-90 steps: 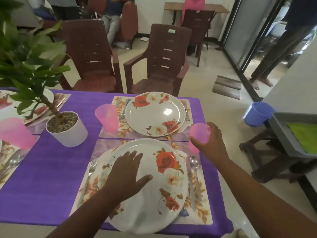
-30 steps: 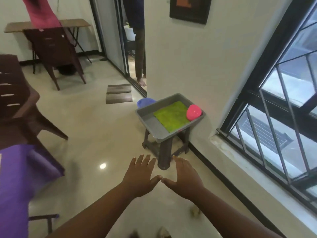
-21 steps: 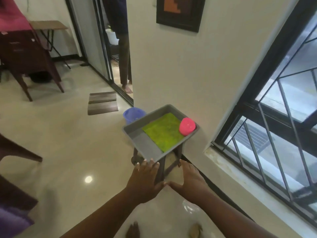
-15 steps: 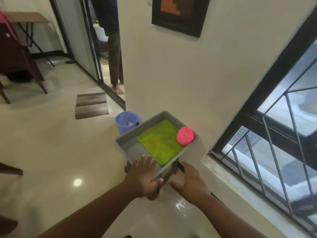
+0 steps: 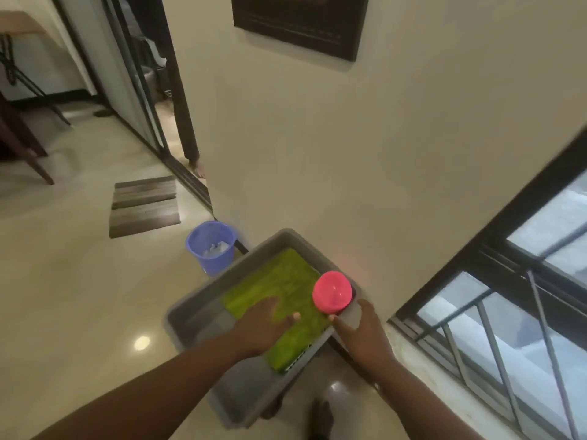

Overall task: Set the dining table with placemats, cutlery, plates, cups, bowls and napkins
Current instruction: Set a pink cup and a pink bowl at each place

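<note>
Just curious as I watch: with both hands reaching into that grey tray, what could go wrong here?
The upturned pink plastic bowl sits at the rim of the grey plastic tray; the right hand might knock it off. The left hand presses the green cloth, so pulling may drag the bowl.

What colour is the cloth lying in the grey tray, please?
Bright green cloth, seen in the head view.

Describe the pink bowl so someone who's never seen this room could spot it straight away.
Find the grey tray by the wall under the window. A green cloth lies in it, and the pink bowl sits upside down at the cloth's right edge. It's the only round, pink thing there.
</note>
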